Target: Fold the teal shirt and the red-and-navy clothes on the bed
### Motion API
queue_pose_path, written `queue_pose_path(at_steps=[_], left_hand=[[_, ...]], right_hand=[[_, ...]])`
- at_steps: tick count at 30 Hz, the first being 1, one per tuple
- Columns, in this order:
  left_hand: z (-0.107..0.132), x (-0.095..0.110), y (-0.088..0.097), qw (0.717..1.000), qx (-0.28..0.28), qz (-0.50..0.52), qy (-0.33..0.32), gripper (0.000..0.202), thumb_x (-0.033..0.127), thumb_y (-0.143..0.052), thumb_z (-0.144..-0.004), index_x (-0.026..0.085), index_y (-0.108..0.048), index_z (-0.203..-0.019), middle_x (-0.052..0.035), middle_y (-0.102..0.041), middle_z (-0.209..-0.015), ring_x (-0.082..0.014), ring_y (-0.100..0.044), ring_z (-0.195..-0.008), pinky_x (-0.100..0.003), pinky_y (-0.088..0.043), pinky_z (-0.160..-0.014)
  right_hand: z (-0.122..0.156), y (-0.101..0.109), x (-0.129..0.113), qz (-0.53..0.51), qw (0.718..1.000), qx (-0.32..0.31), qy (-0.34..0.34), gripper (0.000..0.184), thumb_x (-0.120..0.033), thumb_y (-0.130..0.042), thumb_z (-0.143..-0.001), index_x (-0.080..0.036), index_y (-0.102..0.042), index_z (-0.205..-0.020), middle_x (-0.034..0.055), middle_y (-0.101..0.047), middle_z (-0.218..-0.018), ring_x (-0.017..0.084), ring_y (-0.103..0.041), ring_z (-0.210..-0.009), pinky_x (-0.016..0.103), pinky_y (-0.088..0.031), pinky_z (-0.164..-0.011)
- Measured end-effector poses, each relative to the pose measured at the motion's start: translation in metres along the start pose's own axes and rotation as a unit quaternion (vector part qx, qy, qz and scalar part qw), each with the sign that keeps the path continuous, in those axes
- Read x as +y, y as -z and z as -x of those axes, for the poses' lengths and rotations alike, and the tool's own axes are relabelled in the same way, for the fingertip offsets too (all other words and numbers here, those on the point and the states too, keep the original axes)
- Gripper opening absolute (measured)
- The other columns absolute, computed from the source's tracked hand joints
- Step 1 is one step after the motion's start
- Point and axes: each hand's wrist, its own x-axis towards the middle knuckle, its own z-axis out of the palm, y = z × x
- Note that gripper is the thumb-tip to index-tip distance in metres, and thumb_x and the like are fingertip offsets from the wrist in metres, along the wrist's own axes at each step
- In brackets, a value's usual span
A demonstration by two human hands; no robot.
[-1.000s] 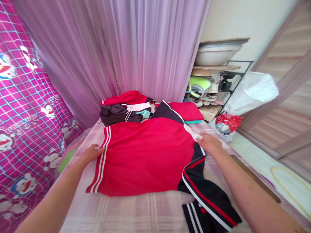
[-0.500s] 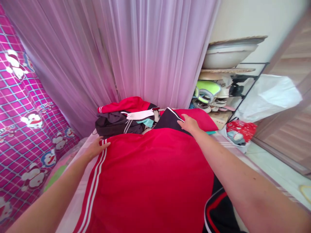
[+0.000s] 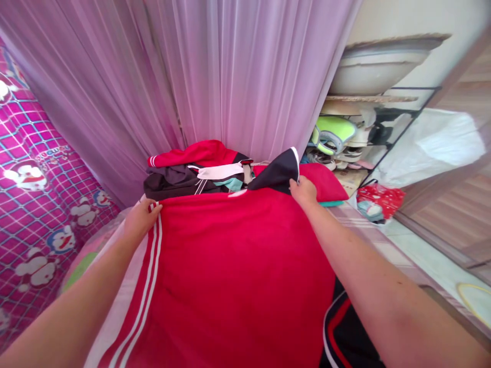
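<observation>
Red garment [image 3: 238, 266] cut off below; shoe rack [image 3: 345, 148] contents blurred
</observation>
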Motion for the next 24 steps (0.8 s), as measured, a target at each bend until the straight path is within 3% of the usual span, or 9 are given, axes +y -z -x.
queue_pose_path(at_steps=[3, 6, 8, 10, 13, 16, 21, 24], left_hand=[[0.015, 0.006, -0.008, 0.997, 0.065, 0.021, -0.042, 0.050, 0.044, -0.047, -0.088, 0.014, -0.059, -0.126, -0.0159, -0.068, -0.115, -0.0314, -0.062, -0.111, -0.043, -0.050, -0.094], [0.048, 0.009, -0.011, 0.976, 0.134, 0.040, -0.167, 0.053, 0.042, -0.045, -0.090, 0.013, -0.054, -0.133, -0.0177, -0.059, -0.133, -0.0303, -0.053, -0.126, -0.045, -0.042, -0.107], [0.077, 0.010, -0.014, 0.957, 0.118, 0.028, -0.264, 0.047, 0.042, -0.044, -0.091, 0.019, -0.059, -0.130, -0.0137, -0.056, -0.140, -0.0296, -0.047, -0.134, -0.047, -0.035, -0.114], [0.106, 0.007, -0.019, 0.946, 0.077, -0.009, -0.314, 0.040, 0.043, -0.046, -0.091, 0.027, -0.066, -0.122, -0.0083, -0.054, -0.144, -0.0322, -0.039, -0.141, -0.053, -0.025, -0.118], [0.138, -0.007, -0.029, 0.955, 0.006, -0.058, -0.291, 0.037, 0.045, -0.048, -0.090, 0.031, -0.072, -0.115, -0.0065, -0.054, -0.146, -0.0389, -0.035, -0.143, -0.065, -0.020, -0.116], [0.149, -0.023, -0.033, 0.967, -0.035, -0.066, -0.244, 0.047, 0.047, -0.041, -0.092, 0.029, -0.066, -0.127, -0.0106, -0.048, -0.151, -0.0424, -0.034, -0.143, -0.071, -0.023, -0.111], [0.162, -0.038, -0.023, 0.969, -0.078, -0.029, -0.234, 0.064, 0.051, -0.030, -0.093, 0.018, -0.046, -0.146, -0.0164, -0.052, -0.147, -0.0360, -0.046, -0.137, -0.060, -0.036, -0.109], [0.180, -0.043, -0.017, 0.961, -0.060, -0.004, -0.270, 0.066, 0.057, -0.031, -0.092, 0.018, -0.053, -0.140, -0.0144, -0.056, -0.144, -0.0339, -0.048, -0.136, -0.053, -0.038, -0.111]], right_hand=[[0.009, 0.002, -0.002, 0.011, 0.999, -0.008, 0.049, 0.044, -0.031, -0.048, -0.090, -0.012, -0.061, -0.128, 0.0176, -0.068, -0.122, 0.029, -0.062, -0.112, 0.040, -0.048, -0.095], [0.021, 0.014, 0.002, 0.003, 0.993, 0.000, 0.119, 0.054, -0.030, -0.053, -0.086, -0.012, -0.054, -0.137, 0.0172, -0.061, -0.133, 0.029, -0.060, -0.116, 0.040, -0.047, -0.100], [0.034, 0.028, 0.009, 0.003, 0.987, -0.010, 0.162, 0.054, -0.030, -0.054, -0.085, -0.014, -0.055, -0.137, 0.0164, -0.059, -0.136, 0.026, -0.065, -0.106, 0.039, -0.048, -0.098], [0.053, 0.047, 0.020, 0.009, 0.981, -0.049, 0.187, 0.047, -0.031, -0.053, -0.086, -0.016, -0.062, -0.130, 0.0140, -0.063, -0.131, 0.023, -0.067, -0.093, 0.036, -0.050, -0.093], [0.089, 0.080, 0.048, 0.018, 0.968, -0.167, 0.188, 0.031, -0.032, -0.051, -0.086, -0.019, -0.073, -0.105, 0.0081, -0.073, -0.105, 0.021, -0.067, -0.087, 0.030, -0.051, -0.083], [0.126, 0.111, 0.085, 0.005, 0.938, -0.317, 0.140, 0.028, -0.036, -0.052, -0.085, -0.017, -0.072, -0.085, 0.0050, -0.073, -0.080, 0.019, -0.066, -0.075, 0.027, -0.049, -0.070], [0.180, 0.156, 0.139, -0.027, 0.864, -0.500, 0.056, 0.043, -0.059, -0.061, -0.077, -0.016, -0.068, -0.075, 0.0030, -0.066, -0.069, 0.017, -0.062, -0.067, 0.027, -0.048, -0.065], [0.208, 0.179, 0.150, -0.046, 0.826, -0.562, 0.029, 0.052, -0.066, -0.060, -0.077, -0.016, -0.070, -0.085, 0.0043, -0.069, -0.078, 0.016, -0.062, -0.071, 0.027, -0.049, -0.066]])
